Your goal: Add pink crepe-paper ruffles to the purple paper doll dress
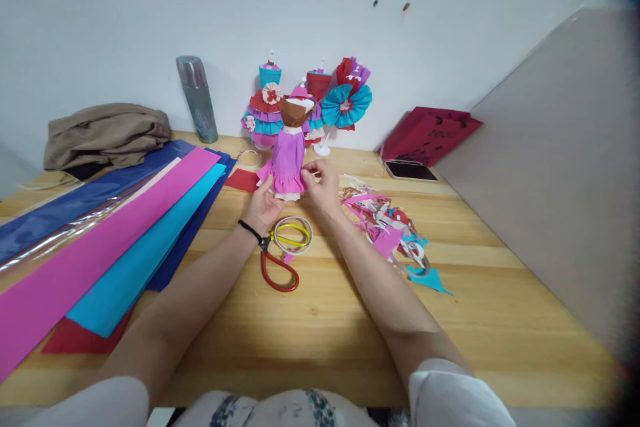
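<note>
A small dress form (289, 160) wears a crepe paper dress with a brown top, a pinkish-purple skirt and a gathered pink frill with white beneath it. My left hand (266, 203) has its fingers closed at the lower left of the hem, palm turned partly up. At the right side of the frill, my right hand (324, 183) pinches the paper between thumb and fingers. Below the hands lie a yellow-and-white coil (294, 236) and a red loop (281, 273) with a black end.
Behind stand other dressed forms, one with a blue paper flower (347, 107). Crepe paper sheets (125, 220), brown cloth (107, 133) and a flask (197, 100) are at left. At right lie paper scraps (387, 240), a dark phone-like device (411, 171) and a crimson bag (425, 137).
</note>
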`<state>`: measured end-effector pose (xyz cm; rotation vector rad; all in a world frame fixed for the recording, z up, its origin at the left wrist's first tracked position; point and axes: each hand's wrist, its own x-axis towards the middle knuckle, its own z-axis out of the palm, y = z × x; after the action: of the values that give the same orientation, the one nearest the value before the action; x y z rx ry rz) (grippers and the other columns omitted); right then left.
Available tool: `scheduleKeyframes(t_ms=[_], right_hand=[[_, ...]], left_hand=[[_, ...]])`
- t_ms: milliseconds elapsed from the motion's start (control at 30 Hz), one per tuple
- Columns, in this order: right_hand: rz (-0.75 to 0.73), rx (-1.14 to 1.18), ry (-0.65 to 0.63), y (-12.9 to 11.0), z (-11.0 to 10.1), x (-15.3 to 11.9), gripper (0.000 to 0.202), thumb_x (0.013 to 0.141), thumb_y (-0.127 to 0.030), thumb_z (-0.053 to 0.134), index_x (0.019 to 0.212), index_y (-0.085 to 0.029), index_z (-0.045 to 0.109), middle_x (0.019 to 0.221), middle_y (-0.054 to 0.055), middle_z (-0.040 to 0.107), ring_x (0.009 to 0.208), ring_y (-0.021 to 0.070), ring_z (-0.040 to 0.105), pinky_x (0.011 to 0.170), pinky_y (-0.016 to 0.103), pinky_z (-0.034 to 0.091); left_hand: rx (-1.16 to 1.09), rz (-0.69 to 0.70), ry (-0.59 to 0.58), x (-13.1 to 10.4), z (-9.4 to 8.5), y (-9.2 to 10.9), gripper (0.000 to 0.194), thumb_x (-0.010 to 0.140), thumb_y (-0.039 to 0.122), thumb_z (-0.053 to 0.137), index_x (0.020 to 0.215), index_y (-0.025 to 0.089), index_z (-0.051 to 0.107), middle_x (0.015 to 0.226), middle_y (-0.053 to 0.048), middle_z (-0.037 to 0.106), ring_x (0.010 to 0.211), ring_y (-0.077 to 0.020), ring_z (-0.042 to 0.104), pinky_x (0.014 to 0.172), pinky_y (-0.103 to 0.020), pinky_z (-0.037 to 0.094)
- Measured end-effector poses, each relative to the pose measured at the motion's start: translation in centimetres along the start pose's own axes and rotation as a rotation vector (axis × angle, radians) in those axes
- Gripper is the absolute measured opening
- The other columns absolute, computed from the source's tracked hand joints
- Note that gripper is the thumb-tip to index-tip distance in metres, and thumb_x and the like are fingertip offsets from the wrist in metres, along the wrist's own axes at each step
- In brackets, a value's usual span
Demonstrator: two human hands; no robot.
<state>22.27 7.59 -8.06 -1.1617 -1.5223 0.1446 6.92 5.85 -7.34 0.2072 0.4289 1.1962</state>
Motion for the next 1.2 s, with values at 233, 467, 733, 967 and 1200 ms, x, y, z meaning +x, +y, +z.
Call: scheduleKeyframes(t_ms=[233,467,733,967,1200], right_hand=[[-0.255,-0.206,-0.055,-2.1,-0.6,-0.9,0.020,0.092,-0.036,0.060,0.078,-0.022,0.063,0.077,0.004,0.064,0.079,0.0222,0.058,0.079,0.039,0.041],[-0.350,-0.546,-0.168,-3.5,0.4,-1.6,0.024,0.098,-0.038,0.057,0.085,-0.021,0.069,0.082,0.007,0.068,0.085,0.0240,0.058,0.078,0.040,0.031],[-0.269,-0.366,-0.105,-3.3,-0.1,-1.4,0.019,0.096,-0.028,0.054,0.090,-0.020,0.071,0.082,0.006,0.068,0.081,0.0219,0.060,0.078,0.039,0.035],[-0.379,-0.347,-0.186,-2.8,-0.4,-1.3,0.019,0.089,-0.021,0.053,0.089,-0.021,0.073,0.079,0.006,0.066,0.081,0.0228,0.059,0.077,0.039,0.037],[-0.125,-0.070,0.072,-1.2,-1.0,-0.2,0.016,0.085,-0.019,0.051,0.083,-0.022,0.067,0.075,0.003,0.063,0.071,0.0196,0.057,0.070,0.035,0.044]], left_hand=[[-0.051,0.034,-0.023,-0.2,0.3,0.1,0.040,0.104,0.028,0.043,0.140,0.016,0.058,0.114,-0.013,0.076,0.099,-0.0211,0.074,0.096,-0.037,0.057],[-0.056,-0.015,-0.116,-0.8,0.4,0.4,0.041,0.105,0.033,0.041,0.138,0.016,0.058,0.106,-0.010,0.075,0.077,-0.0147,0.069,0.075,-0.026,0.058],[0.009,-0.029,-0.120,-0.4,0.1,0.0,0.039,0.102,0.014,0.041,0.138,0.012,0.057,0.103,-0.011,0.076,0.085,-0.0175,0.073,0.091,-0.034,0.057],[0.041,-0.025,-0.013,0.0,0.0,0.0,0.038,0.098,0.007,0.044,0.132,0.011,0.061,0.097,-0.009,0.078,0.079,-0.0148,0.073,0.095,-0.032,0.056],[0.003,0.039,0.007,0.0,0.2,-0.1,0.036,0.100,0.018,0.052,0.134,0.016,0.062,0.119,-0.013,0.075,0.114,-0.0227,0.071,0.110,-0.044,0.049]])
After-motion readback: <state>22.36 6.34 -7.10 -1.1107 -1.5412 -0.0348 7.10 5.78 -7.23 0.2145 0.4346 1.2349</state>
